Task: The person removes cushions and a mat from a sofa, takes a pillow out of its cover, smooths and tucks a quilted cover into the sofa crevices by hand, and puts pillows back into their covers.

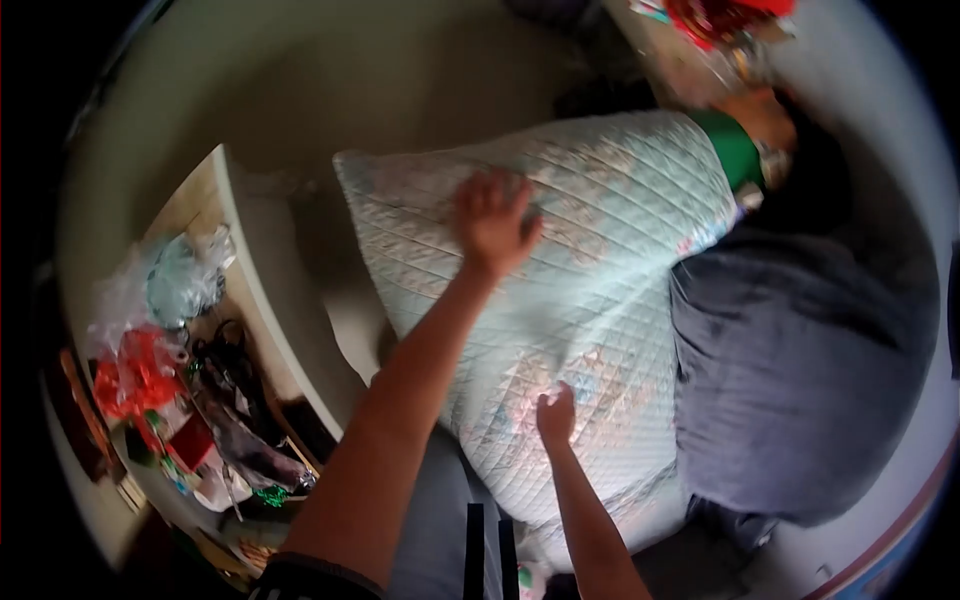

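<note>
A pale green quilted cover [620, 240] with a floral pattern spreads across the middle of the head view. My left hand [492, 222] lies on its upper part, palm down with the fingers spread. Lower down, my right hand [556, 414] is closed at the cover, over the pink and blue flowers, with the fingers pinched together. What those fingers hold, if anything, is too small to make out. The cover's upper left corner points toward the floor.
A large dark grey cushion-like bundle [800, 370] sits right of the cover. At the left stands a table [245, 240] with plastic bags [140, 370] and clutter. Something green [732, 150] and a red item [720, 18] are at the upper right.
</note>
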Tool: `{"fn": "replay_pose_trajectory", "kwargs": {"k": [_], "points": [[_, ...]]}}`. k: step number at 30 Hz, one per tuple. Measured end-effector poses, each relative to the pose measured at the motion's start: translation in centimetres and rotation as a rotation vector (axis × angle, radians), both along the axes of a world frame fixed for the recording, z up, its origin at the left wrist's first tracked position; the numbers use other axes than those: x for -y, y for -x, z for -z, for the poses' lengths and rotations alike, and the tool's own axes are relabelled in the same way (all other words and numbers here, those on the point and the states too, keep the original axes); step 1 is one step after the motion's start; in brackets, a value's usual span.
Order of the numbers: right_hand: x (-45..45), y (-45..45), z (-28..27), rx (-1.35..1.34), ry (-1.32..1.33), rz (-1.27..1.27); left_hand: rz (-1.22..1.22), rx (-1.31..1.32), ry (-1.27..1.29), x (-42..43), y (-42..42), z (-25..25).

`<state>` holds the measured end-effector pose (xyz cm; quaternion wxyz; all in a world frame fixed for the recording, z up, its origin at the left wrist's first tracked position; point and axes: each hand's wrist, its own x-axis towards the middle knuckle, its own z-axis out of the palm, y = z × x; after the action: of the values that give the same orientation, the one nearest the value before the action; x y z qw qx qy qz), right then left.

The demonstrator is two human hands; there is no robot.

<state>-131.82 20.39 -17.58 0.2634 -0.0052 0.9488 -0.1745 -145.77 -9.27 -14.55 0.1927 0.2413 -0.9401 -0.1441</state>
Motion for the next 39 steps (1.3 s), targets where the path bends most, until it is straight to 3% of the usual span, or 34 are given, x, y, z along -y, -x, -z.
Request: {"fn": "replay_pose_trajectory", "kwargs": {"k": [1,2,7,10,12,16,18,21,22,25,27,28,29,31,32,35,37,38,39], "points": [[1.0,1.6,-0.4,-0.04,0.11,0.042,-0.025,0.017,0.015,0.6,0.3,0.3],[0.8,3.0,0.7,-0.154,0.12,-0.078,-0.034,0.014,-0.046,1.4,0.3,0.8],[11.4,14.6,-5.1,-0.406,0.159,-0.191,-0.024,-0.06,-0.114,2.2,0.7,1.3],[17.1,19.3,-5.0,-0.147,0.178,-0.033,-0.027,-0.042,-0.121,3.2,0.9,1.3],[19.2,19.7,-4.5,-0.188,0.03,0.034,-0.015,-0.067,-0.133,3.0,1.0,1.1],[18.3,19.3,-6.6,-0.152,0.008,-0.031,-0.005,-0.015,-0.163,2.9,1.1,1.1],[16.0,19.2,-7.4,-0.065,-0.017,-0.243,0.01,0.006,-0.167,2.9,1.0,1.1],[9.7,18.2,-6.1,-0.127,0.161,-0.301,0.001,0.018,-0.139,2.6,1.1,1.6],[6.8,16.8,-4.3,-0.186,0.254,-0.271,0.003,0.024,-0.135,2.5,1.1,1.6],[-0.5,9.7,-0.4,-0.14,0.237,0.153,0.018,0.021,-0.021,2.4,1.1,2.6],[-7.0,2.0,3.3,0.031,0.076,0.208,0.046,-0.004,0.02,2.3,0.9,2.7],[-7.8,-1.7,2.1,0.188,0.002,0.252,0.06,-0.016,0.051,2.3,0.8,3.0],[-10.8,-6.9,3.7,0.202,0.074,0.195,0.075,-0.009,0.019,2.3,0.7,2.9],[-12.0,-15.2,1.4,0.246,-0.005,0.262,0.119,-0.103,0.116,1.7,0.2,3.3],[-12.8,-18.9,0.4,0.346,-0.04,0.306,0.227,-0.24,0.122,0.8,-0.4,1.9],[-14.4,-28.7,-1.3,0.449,0.047,0.468,0.561,-0.201,0.256,-5.2,-5.9,-1.0],[-14.3,-31.4,-4.1,0.582,0.042,0.591,0.864,0.083,0.072,-11.0,-11.6,-1.5],[-14.4,-32.3,-5.4,0.722,0.02,0.668,1.092,0.263,0.02,-13.0,-14.1,-0.8],[-14.9,-33.9,-5.2,0.722,0.037,0.698,1.17,0.367,-0.059,-14.3,-17.3,1.4]]}}
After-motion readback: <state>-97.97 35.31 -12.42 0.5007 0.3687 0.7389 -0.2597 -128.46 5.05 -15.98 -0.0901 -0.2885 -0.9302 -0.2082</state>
